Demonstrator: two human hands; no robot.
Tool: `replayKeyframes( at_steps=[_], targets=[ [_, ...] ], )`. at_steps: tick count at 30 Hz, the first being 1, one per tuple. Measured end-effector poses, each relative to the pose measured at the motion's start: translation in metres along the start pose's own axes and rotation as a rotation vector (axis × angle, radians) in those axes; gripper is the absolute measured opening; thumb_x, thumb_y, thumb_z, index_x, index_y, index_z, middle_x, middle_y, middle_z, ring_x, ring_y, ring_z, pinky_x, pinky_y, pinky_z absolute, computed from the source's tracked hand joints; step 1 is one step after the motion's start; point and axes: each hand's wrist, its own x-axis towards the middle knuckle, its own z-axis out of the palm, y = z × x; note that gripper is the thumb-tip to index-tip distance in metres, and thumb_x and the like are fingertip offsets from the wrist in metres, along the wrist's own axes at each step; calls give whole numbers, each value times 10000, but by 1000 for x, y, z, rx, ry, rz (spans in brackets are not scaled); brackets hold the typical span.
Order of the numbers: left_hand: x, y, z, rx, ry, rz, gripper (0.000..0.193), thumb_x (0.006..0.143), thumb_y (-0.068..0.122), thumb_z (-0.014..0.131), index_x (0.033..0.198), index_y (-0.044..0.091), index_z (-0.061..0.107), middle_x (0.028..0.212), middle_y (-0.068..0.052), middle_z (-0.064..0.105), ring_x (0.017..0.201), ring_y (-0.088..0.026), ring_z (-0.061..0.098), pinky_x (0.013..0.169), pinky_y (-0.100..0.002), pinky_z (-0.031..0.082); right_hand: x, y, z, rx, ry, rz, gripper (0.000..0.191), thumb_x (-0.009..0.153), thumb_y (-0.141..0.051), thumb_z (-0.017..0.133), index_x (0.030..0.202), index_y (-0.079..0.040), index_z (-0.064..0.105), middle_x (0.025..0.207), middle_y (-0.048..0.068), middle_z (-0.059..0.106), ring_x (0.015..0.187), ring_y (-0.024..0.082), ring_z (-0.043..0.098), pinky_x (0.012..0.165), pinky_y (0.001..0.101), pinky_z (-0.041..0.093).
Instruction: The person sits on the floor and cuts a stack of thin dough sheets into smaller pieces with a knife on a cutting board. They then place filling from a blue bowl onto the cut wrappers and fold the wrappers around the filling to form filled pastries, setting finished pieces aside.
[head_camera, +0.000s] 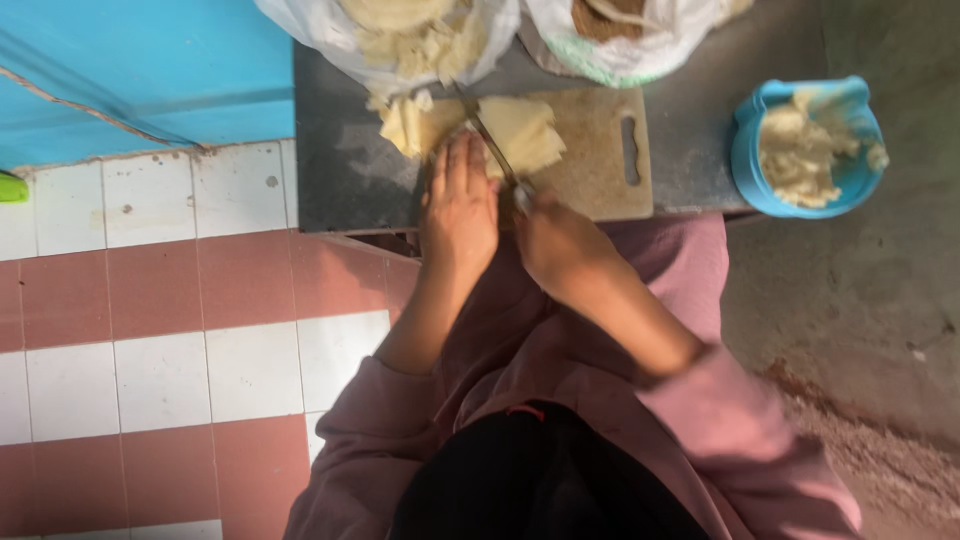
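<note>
A stack of pale yellow flat sheets (520, 130) lies on a tan cutting board (600, 150) with a handle slot. My left hand (458, 205) lies flat on the stack's near edge, fingers together. My right hand (560, 245) grips a knife (492, 150), whose blade runs across the sheets between two piles. The board rests on a dark grey slab (340, 180) in front of my knees.
A blue plastic bowl (745, 160) with pale cut pieces stands on the concrete floor at the right. Two white plastic bags, one (310, 25) with pale scraps and another (650, 50), sit at the slab's far edge. Red and white tiles (160, 320) cover the left; a blue wall (140, 70) stands beyond.
</note>
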Motion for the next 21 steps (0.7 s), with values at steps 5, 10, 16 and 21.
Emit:
replayKeyframes(
  at_steps=[5,10,16,21],
  targets=[
    [-2,2,1,11,-10,-14,579,1011,273,584,1498,-2,431,1563,-156,428,1450,-360,410,1127,-472,415,19,14,18,-47,-4,2,288,1054,-211,473,1132,66,487,863,303,696,791,480,697,679,538,555],
    [-1,4,1,8,66,29,552,1019,235,584,1492,-18,452,1544,-175,440,1423,-372,427,1155,-485,412,-10,26,25,-114,-80,94,348,1079,-272,449,1119,71,489,893,306,701,822,442,729,715,512,582],
    [0,-2,-3,-27,68,53,527,1020,140,583,1499,-41,454,1542,-191,473,1451,-399,439,1182,-464,414,41,24,28,-9,6,-62,349,1053,-242,495,1110,102,485,877,301,699,849,483,696,711,543,562],
    [1,-2,1,-37,100,57,553,992,163,595,1485,-39,446,1534,-204,454,1424,-406,431,1157,-481,402,4,35,25,69,28,-37,313,1011,-199,490,1130,91,489,858,316,677,792,495,694,684,553,551]
  ],
)
